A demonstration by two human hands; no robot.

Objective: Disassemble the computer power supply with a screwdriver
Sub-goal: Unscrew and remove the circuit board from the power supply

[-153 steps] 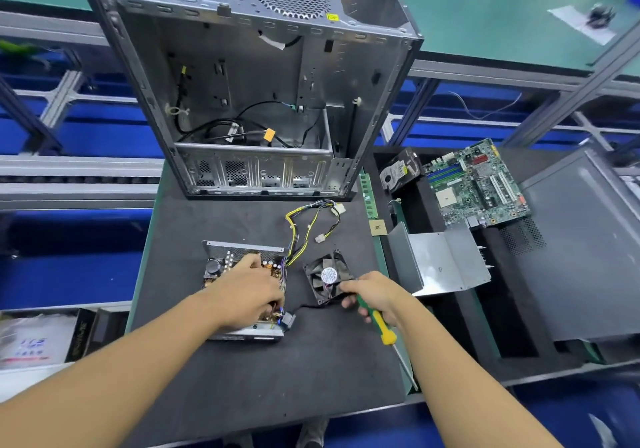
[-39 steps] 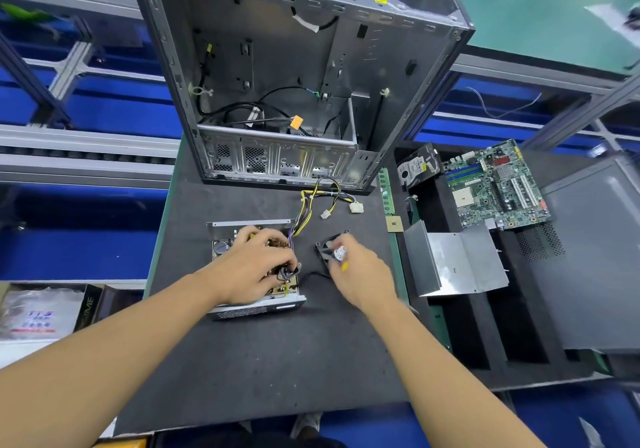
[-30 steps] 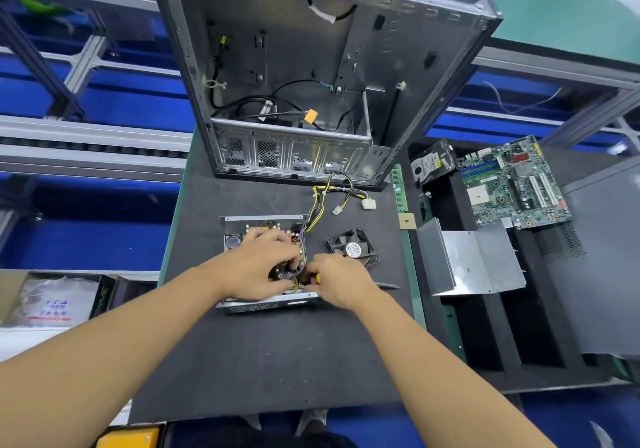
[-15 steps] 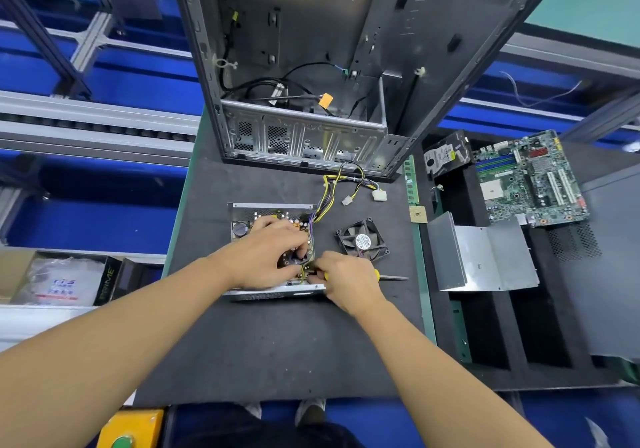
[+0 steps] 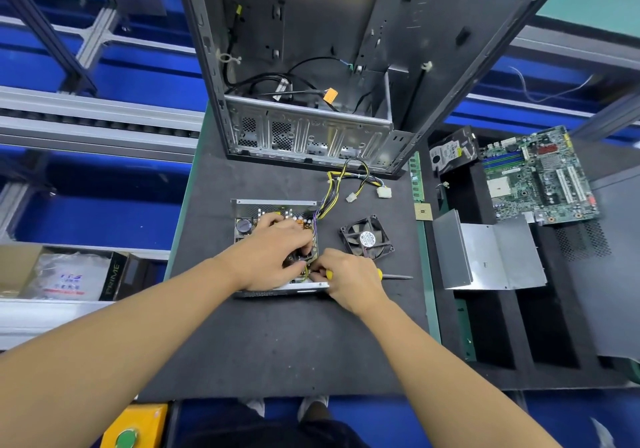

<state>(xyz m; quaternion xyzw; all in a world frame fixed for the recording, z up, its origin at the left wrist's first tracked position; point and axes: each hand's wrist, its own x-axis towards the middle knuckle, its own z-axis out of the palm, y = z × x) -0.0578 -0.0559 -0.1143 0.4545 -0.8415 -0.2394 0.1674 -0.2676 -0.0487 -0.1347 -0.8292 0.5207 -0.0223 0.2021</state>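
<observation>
Dark surface (image 5: 277,343), frame centre: my left hand (image 5: 273,257) curls its fingers (image 5: 300,239) on parts inside the open power supply (image 5: 273,202), while my right hand (image 5: 349,281), touching its right edge, grips the screwdriver (image 5: 394,277), shaft pointing right, away from it.

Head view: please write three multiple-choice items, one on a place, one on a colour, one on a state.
1. Where is the fan? A. on the mat, right of the power supply. B. inside the computer case. C. on the motherboard.
2. What colour is the screwdriver handle? A. red. B. yellow. C. blue.
3. What does the right hand do? A. rests flat, empty. B. lifts the fan. C. grips the screwdriver.
1 A: it lies on the mat beside the supply. 2 B: yellow shows beside the fist. 3 C: its fingers curl round the handle.
</observation>
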